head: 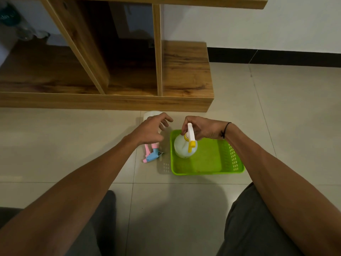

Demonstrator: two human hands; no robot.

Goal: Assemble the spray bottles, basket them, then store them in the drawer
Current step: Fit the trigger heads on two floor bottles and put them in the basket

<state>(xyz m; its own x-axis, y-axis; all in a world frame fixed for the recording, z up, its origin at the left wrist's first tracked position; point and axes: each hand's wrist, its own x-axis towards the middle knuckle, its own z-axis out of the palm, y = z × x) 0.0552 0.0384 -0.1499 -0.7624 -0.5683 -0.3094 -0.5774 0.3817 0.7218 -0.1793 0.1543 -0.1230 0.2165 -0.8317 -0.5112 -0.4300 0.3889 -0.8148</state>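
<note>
Fingers [186, 124] grip spray bottle [185, 146] in green basket [212, 159]; wooden shelf [186, 74] behind.

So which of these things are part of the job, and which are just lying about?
Part of the job:
bottle with yellow sprayer, held by right hand
green basket
pink-blue sprayer
white bottle, under left hand

Lying about:
glassware on the shelf

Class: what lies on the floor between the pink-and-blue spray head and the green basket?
Head view: only bare floor tile separates the pink-and-blue spray head from the green basket; nothing else lies there.
</note>
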